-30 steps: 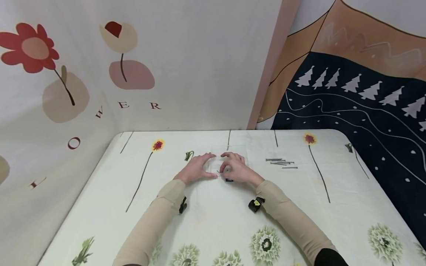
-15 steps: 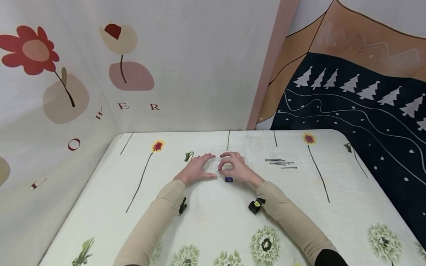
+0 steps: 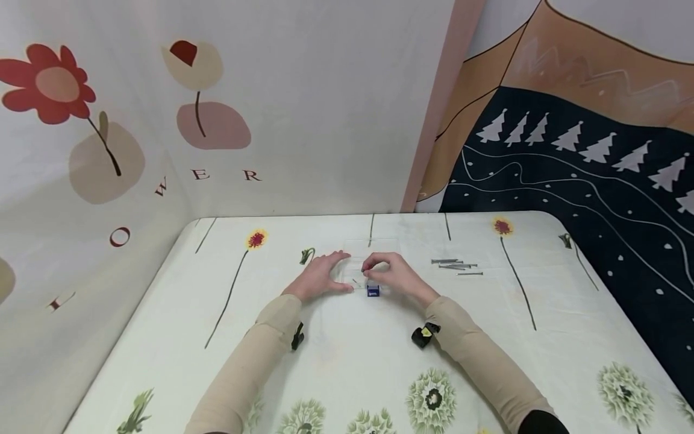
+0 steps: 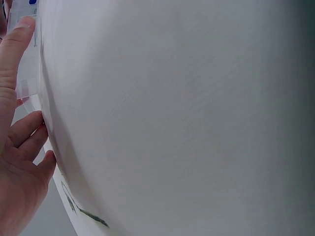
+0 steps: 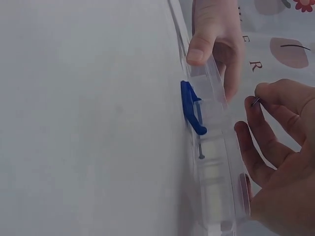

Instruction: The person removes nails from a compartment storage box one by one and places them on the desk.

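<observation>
A clear plastic box [image 5: 216, 187] with a blue latch [image 5: 189, 105] stands on the table, its transparent lid [image 3: 387, 243] laid back behind it. My left hand [image 3: 325, 276] holds the box's left end, with the thumb [image 5: 199, 46] on the near wall and the fingers reaching round the far side. Over the box, my right hand [image 3: 398, 274] pinches a small nail [image 5: 255, 101] between thumb and index finger; only a short dark end of it shows. Another nail [image 5: 201, 150] lies inside the box, seen through the front wall.
Several loose nails [image 3: 455, 264] lie on the table to the right of the box. The white flowered tablecloth [image 3: 347, 355] covers the table, and printed cloth hangs [image 3: 325, 120] behind its back edge and on its left.
My right hand has shifted slightly right and away from the box's front, uncovering the blue latch. The left hand stays on the box's left end.
</observation>
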Tool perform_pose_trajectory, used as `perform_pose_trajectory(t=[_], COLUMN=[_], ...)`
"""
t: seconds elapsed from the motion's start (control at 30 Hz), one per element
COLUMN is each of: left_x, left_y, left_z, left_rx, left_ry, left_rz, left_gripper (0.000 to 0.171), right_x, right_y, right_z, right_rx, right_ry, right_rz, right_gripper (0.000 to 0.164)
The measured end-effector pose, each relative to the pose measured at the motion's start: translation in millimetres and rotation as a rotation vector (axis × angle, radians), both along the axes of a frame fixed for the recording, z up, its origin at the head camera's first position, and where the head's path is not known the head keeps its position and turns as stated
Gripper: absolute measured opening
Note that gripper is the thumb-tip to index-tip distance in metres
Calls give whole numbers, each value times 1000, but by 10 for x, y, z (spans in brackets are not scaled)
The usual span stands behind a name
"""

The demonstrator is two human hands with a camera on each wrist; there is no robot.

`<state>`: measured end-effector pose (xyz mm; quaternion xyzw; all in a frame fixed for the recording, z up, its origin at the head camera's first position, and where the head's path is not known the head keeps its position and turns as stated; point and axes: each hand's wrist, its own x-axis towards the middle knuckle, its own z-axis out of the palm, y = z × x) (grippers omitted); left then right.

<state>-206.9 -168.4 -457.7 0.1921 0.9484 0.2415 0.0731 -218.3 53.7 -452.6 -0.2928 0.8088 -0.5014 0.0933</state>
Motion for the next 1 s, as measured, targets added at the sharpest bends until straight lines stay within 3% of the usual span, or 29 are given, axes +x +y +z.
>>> perform_pose_trajectory(t=[0.77, 1.0], left_x=[7, 11], left_y=[0, 6], left_z=[-2, 4], left_rx=[-27, -30], left_ry=[-16, -22], left_rz=[15, 10], left_gripper=[85, 85], right_x=[-30, -62], right_y=[476, 655], right_z=[97, 74], right_rx=[-5, 68], right_ry=[-48, -89], right_rz=[-21, -48], right_gripper=[13, 14])
